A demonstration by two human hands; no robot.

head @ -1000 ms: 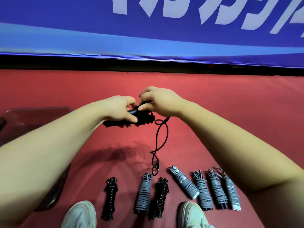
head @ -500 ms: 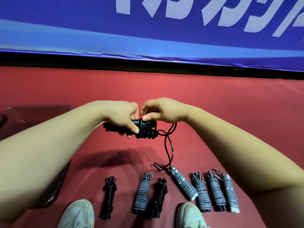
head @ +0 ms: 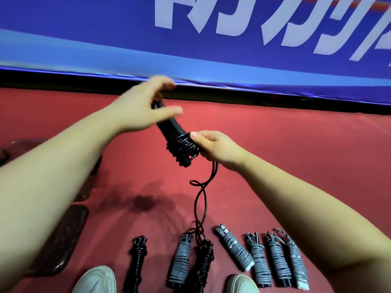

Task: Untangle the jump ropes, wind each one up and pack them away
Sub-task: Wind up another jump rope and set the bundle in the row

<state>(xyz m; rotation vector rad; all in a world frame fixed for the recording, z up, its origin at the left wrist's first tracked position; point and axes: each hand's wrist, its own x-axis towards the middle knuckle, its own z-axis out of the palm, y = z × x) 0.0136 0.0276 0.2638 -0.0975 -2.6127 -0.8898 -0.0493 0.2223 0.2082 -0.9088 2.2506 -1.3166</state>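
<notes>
Your blurred left hand [head: 137, 111], fingers spread, hides the upper black jump rope handles [head: 169, 125]; your right hand [head: 213, 146] pinches their wound end above the floor. The banner [head: 211, 39] lettering is cut off, unreadable.

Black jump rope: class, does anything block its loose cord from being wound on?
Nothing visible blocks it. The loose cord hangs freely from the black jump rope, trailing onto a wound black rope below.

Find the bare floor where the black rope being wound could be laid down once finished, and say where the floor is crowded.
Free: the red floor between the blue banner and the row of wound ropes, and the gap beside the leftmost black bundle. Crowded: the grey bundles by the right shoe; loose cord trails mid-row.
</notes>
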